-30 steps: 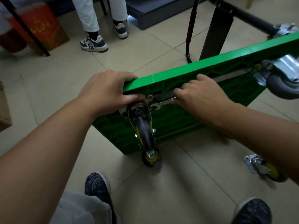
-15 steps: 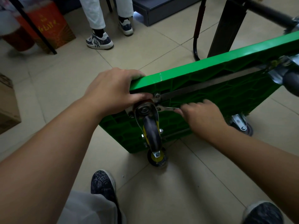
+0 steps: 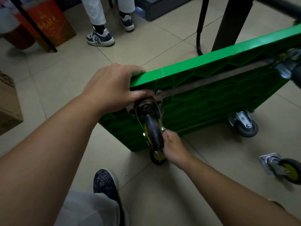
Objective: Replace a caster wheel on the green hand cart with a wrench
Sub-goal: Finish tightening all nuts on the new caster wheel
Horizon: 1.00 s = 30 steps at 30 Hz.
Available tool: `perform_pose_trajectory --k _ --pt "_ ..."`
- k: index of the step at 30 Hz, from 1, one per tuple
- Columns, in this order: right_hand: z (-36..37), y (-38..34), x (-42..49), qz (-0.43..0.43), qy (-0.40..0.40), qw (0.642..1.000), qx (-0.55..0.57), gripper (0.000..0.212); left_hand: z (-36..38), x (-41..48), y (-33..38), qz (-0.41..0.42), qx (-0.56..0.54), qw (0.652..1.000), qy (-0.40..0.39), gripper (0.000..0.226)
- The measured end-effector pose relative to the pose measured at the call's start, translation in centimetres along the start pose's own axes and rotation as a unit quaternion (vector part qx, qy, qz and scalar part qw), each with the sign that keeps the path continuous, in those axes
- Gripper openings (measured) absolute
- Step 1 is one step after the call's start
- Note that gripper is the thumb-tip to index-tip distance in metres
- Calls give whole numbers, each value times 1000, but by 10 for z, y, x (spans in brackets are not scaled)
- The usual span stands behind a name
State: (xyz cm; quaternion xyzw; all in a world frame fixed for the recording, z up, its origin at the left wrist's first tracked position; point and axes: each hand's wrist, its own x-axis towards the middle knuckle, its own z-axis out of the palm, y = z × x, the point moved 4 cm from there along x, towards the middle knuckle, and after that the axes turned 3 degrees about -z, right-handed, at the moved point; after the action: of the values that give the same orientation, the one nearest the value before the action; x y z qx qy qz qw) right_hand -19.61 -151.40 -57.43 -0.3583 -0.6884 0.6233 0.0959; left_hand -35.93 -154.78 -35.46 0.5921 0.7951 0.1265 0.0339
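Observation:
The green hand cart (image 3: 211, 108) stands tipped on its long edge, underside toward me. My left hand (image 3: 112, 88) grips its upper near corner, thumb by the mounting plate. A black and yellow caster wheel (image 3: 154, 132) hangs from that plate. My right hand (image 3: 174, 147) sits low against the wheel's right side with its fingers curled. The wrench is hidden by the hand and the wheel. A loose caster (image 3: 283, 168) with a yellow hub lies on the floor at the right.
Two grey casters (image 3: 246, 124) (image 3: 291, 69) are on the cart's far end. Its black handle frame (image 3: 228, 22) rests behind. A standing person's shoes (image 3: 99, 38), a red box (image 3: 48, 25) and a cardboard box (image 3: 8, 103) are to the left. My shoe (image 3: 105, 181) is close below.
My right hand has dropped from the bolts at the caster's plate down to the wheel's lower side. The wrench no longer shows. My left hand keeps its grip on the corner.

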Motion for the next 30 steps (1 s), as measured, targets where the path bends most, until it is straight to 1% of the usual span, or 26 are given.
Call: perform_pose_trajectory --k 1,2,3,4,5,6,8,9,10,11,13,16,17,20,22,23,25,27,30 --pt "-4 2 -5 -16 -32 995 -91 41 0 0 0 0 0 1000 -1 54" --pt "-9 5 -11 -32 -85 972 -217 42 0 -1 -1 0 0 1000 0 54" --pt "-16 6 -17 -42 -131 927 -348 44 0 -1 -1 0 0 1000 1 55" --pt "-27 2 -22 -54 -150 871 -465 48 0 -1 -1 0 -1 1000 3 54" --pt "-38 -7 -24 -75 -148 819 -549 51 -1 -1 -1 0 -1 1000 3 54" --pt "-52 -23 -26 -100 -122 794 -587 51 -1 -1 0 -1 -2 1000 3 53" --pt "-78 -58 -21 -144 -43 787 -599 51 -2 -2 1 -3 -2 1000 1 51" --pt "-90 -76 -18 -186 9 775 -604 52 -2 -3 2 -5 -3 1000 1 51" --pt "-101 -93 -15 -232 56 755 -610 53 -2 -3 2 -6 -4 1000 1 51" --pt "-111 -111 -12 -271 87 733 -617 55 -3 -4 3 -6 -5 1000 2 52" --pt "-124 -136 -8 -302 92 693 -648 57 -4 -4 3 -7 -5 1000 4 53" --pt "-126 -160 -6 -285 35 630 -721 57 -4 -3 3 -9 -4 1000 5 52" --pt "-125 -164 -6 -291 23 615 -733 56 -4 -3 3 -8 -5 1000 6 53" --pt "-117 -173 -5 -314 25 595 -740 55 -4 -2 2 -4 -11 1000 8 57" --pt "-112 -170 -4 -328 31 579 -746 54 -4 -2 2 -6 -12 1000 10 55" --pt "-111 -166 -4 -333 34 578 -745 52 -3 -2 2 -6 -12 1000 11 54" --pt "-112 -155 -2 -319 38 599 -733 48 -3 -2 2 -1 -10 1000 12 53" --pt "-114 -137 3 -299 51 634 -711 46 -2 -2 2 4 -9 1000 12 52" --pt "-112 -106 10 -265 95 695 -661 57 -1 -2 0 6 -7 1000 15 50"
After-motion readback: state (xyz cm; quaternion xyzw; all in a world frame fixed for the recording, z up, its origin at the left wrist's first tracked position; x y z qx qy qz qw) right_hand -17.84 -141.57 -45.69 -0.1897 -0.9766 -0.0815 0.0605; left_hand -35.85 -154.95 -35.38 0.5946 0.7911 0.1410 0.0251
